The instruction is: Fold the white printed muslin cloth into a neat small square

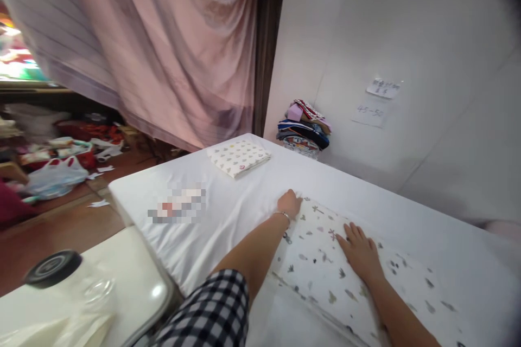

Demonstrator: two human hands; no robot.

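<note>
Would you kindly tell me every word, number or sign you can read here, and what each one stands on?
"45-50": handwritten on the lower paper on the wall.
Upper paper: two lines of handwriting, too blurred to read.
Black round lid: faint markings in the middle, too blurred to read.
Large printed cloth: small pictures, no words that I can make out.

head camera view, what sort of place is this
Possibly a small fabric workroom, though a home can't be ruled out: patterned cloth lies on a white-covered table, and a stack of folded textiles sits near a wall bearing a handwritten "45-50" note.
</note>
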